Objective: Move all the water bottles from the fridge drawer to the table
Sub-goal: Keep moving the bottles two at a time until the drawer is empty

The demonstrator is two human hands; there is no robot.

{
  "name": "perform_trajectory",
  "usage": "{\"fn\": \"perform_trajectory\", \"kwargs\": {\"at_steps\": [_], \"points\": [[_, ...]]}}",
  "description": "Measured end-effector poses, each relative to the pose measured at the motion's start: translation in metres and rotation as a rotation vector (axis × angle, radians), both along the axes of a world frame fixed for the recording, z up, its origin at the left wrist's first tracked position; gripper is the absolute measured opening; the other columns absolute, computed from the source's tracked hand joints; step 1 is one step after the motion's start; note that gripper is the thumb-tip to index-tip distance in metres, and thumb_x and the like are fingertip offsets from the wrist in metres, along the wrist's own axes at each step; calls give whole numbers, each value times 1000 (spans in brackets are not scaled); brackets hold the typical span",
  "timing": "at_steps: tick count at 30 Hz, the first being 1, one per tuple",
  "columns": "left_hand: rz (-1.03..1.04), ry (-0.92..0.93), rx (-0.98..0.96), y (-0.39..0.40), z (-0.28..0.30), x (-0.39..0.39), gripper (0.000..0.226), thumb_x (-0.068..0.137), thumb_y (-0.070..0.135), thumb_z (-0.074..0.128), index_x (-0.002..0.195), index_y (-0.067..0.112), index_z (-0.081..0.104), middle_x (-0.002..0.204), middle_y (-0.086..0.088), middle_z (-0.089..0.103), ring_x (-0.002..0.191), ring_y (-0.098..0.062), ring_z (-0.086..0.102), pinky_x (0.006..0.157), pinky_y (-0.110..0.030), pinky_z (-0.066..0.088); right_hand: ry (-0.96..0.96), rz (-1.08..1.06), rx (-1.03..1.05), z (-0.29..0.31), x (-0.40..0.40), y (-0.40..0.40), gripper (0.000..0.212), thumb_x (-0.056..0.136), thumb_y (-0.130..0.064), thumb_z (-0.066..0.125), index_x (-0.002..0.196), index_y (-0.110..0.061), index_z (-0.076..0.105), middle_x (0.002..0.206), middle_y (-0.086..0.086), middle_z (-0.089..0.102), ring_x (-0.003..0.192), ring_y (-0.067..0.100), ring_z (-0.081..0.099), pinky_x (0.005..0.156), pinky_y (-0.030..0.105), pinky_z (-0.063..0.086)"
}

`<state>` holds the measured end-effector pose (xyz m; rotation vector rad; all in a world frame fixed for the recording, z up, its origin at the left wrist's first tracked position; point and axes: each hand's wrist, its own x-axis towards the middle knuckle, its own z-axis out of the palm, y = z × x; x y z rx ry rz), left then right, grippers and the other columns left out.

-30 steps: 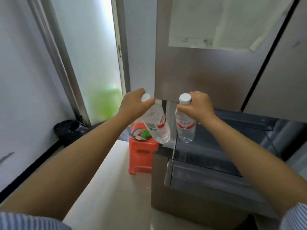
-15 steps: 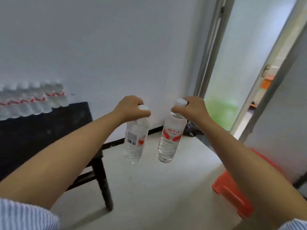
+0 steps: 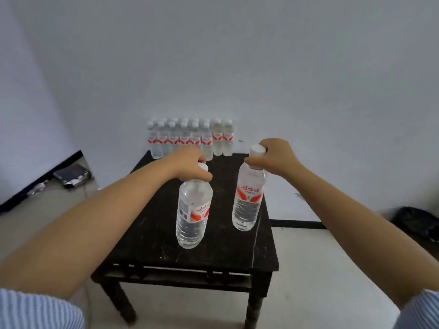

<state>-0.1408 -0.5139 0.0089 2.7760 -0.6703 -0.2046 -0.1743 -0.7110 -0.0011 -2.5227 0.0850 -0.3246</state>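
My left hand (image 3: 190, 166) grips a clear water bottle (image 3: 192, 214) by its white cap; the bottle has a red and white label and hangs above the middle of the black wooden table (image 3: 213, 255). My right hand (image 3: 275, 157) holds a second water bottle (image 3: 248, 198) by the neck, over the table's right side. Both bottles hang upright in the air. Several more bottles (image 3: 190, 136) stand in rows at the table's far edge against the wall. The fridge is out of view.
A white wall rises behind the table. A dark flat device (image 3: 72, 174) and cables lie on the floor at the left. A black bag (image 3: 420, 222) sits on the floor at the right. Pale floor surrounds the table.
The view has swung from the fridge past the doorway to the table. Both hands carried their bottles along and now hold them over the tabletop.
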Motion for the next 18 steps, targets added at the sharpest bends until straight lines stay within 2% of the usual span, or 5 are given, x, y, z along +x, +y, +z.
{"fn": "perform_trajectory", "kwargs": {"at_steps": [3,7,11,14,18], "points": [[3,-35,63,14,14,62,19,80,24,65,72,11,53,70,0,50,56,-11,46,48,-16,34,-9,55,-16,6,70,15,28,78,-28,68,90,-3,65,80,6,56,77,17,52,65,28,46],[10,-95,89,24,24,134,23,76,30,67,87,9,66,79,-2,58,67,-15,51,53,-17,33,-9,52,-23,9,154,25,34,76,-30,69,93,-1,66,80,7,58,75,20,54,69,31,46],[65,-204,12,23,19,206,35,74,31,67,55,14,42,58,2,40,53,-11,33,48,-19,21,26,-13,-1,6,230,23,25,77,-29,67,81,-4,63,69,4,54,69,17,53,69,34,51],[33,-223,-45,12,20,264,48,74,31,66,50,17,26,53,4,26,49,-10,22,47,-22,17,77,-76,-12,9,286,19,38,77,-27,69,54,-17,41,56,-3,38,53,8,37,50,19,32],[-110,-194,-5,-10,22,338,47,73,29,67,50,16,28,53,3,28,49,-11,25,47,-23,19,148,-169,-78,9,353,11,46,75,-29,72,51,-14,36,55,-1,34,50,9,32,46,21,23]]}}
